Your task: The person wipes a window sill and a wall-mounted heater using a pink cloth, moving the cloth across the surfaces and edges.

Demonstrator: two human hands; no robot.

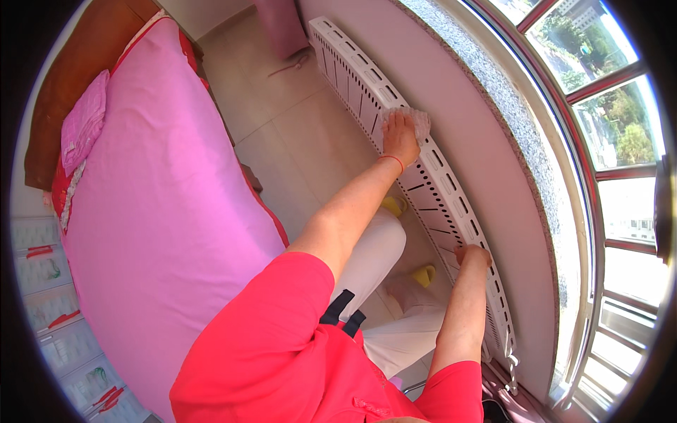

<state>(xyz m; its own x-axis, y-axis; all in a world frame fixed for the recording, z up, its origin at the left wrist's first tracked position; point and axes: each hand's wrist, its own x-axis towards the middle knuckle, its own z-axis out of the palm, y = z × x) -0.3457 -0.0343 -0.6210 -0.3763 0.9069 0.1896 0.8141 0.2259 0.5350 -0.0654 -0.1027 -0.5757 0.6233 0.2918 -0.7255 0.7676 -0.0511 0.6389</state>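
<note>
A long white slotted radiator cover (418, 180) stands along the wall below the window. My left hand (401, 136), with a thin red string at its wrist, presses a crumpled, pale translucent cloth (418, 120) onto the top edge of the cover. The fingers are bent over the cloth. Nearer to my body, my right hand (474, 256) grips the top edge of the same cover, with fingers over its front side.
A bed with a pink sheet (174, 158) fills the left side. Stone windowsill (508, 106) and window frame (587, 158) curve along the right. A pink curtain (283, 26) hangs beyond the cover's far end. Transparent drawers (69, 346) stand at lower left. White valve pipe (512, 370) is at the near end.
</note>
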